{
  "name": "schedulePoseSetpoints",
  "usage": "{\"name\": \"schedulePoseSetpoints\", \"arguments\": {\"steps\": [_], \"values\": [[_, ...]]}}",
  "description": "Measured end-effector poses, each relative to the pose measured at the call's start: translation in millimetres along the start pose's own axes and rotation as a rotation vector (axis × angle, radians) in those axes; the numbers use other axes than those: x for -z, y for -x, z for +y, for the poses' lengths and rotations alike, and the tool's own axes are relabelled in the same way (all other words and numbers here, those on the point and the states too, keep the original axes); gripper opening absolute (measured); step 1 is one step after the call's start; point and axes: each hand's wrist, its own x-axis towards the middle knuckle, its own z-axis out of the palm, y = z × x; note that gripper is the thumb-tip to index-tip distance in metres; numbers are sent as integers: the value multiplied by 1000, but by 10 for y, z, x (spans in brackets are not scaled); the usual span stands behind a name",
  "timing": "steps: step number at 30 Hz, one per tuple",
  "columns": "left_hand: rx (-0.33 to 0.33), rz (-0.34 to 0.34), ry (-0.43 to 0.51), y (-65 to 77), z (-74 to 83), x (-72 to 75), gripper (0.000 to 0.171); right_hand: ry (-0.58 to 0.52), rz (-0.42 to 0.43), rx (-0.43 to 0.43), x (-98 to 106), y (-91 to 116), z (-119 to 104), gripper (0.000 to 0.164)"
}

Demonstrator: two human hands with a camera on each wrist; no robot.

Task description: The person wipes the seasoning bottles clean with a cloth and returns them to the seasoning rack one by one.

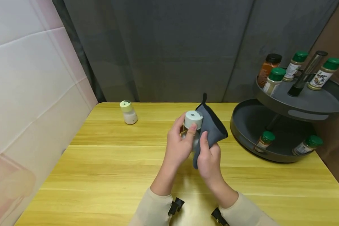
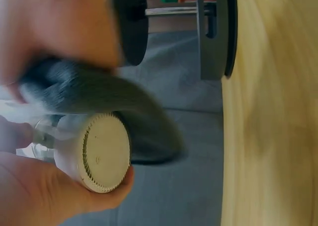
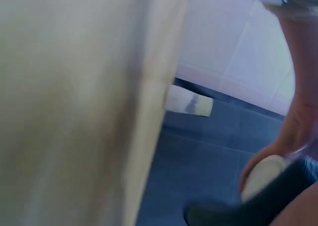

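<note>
My left hand [image 1: 178, 147] grips a clear glass seasoning jar with a pale grey-white lid [image 1: 193, 118], held upright above the table. In the left wrist view the round ribbed base of the jar [image 2: 106, 154] faces the camera. A dark grey cloth [image 1: 213, 127] with black edging and a hanging loop is pinched in my right hand [image 1: 210, 160], thumb on top. That cloth lies along the jar's right side, and in the left wrist view it is blurred. Much of the jar's body is hidden behind my left fingers and the cloth.
Another jar [image 1: 128, 113] with a pale yellow-green lid stands at the table's back left. To the right is a dark two-tier round rack [image 1: 243, 144]. It carries several green-capped spice bottles and a black-capped orange bottle [image 1: 268, 70]. A grey curtain [image 1: 164, 53] hangs behind the wooden table [image 1: 101, 175].
</note>
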Motion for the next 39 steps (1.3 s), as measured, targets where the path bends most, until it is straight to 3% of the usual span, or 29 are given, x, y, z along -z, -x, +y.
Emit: {"name": "schedulePoseSetpoints", "arguments": {"steps": [4,7,11,16,20,23,25,28,33,35,39], "values": [[-6,28,4,-28,17,46,43,67,-45,-216,48,-34,12,56],[1,25,7,-33,30,51,44,50,-85,-274,73,-103,-89,59],[-5,16,12,-27,56,51,45,37,-131,-193,95,-185,-290,59],[-20,-12,19,-8,54,37,39,9,-126,-35,105,-211,-495,58],[-11,-17,43,13,40,27,40,6,-109,86,60,-156,-452,52],[24,-1,81,10,57,43,44,52,-91,91,29,-79,-334,48],[49,20,116,-4,70,66,47,84,-91,45,27,-38,-259,48],[67,48,179,-44,72,93,46,61,-112,-93,38,-4,-196,52],[96,32,167,-62,51,92,50,-296,-200,-311,60,17,-237,62],[104,38,153,-62,40,89,55,-390,-225,-336,78,28,-282,62],[78,99,186,-66,40,116,52,-349,-218,-297,138,24,-402,63]]}}
